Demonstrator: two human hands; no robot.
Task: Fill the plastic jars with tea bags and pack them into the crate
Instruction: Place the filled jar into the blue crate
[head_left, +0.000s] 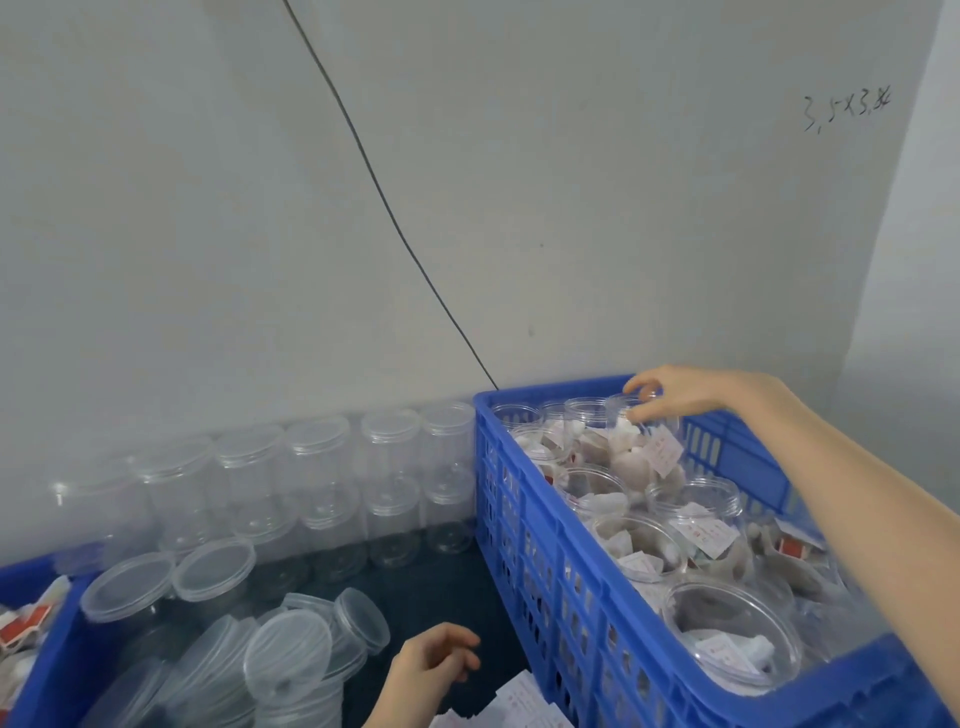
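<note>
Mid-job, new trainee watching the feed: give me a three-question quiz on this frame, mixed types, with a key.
1. True or false: the right hand grips a filled jar at its rim, above the blue crate.
2. The left hand holds: A) a lid B) a tea bag C) nothing.
3. Fill in: the capped empty jars along the wall stand stacked ____ high.

Key: 1 true; 2 C; 3 two.

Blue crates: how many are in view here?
2. One blue crate at right holds the filled jars, where the right hand grips a jar; another is cut off at bottom left.
</note>
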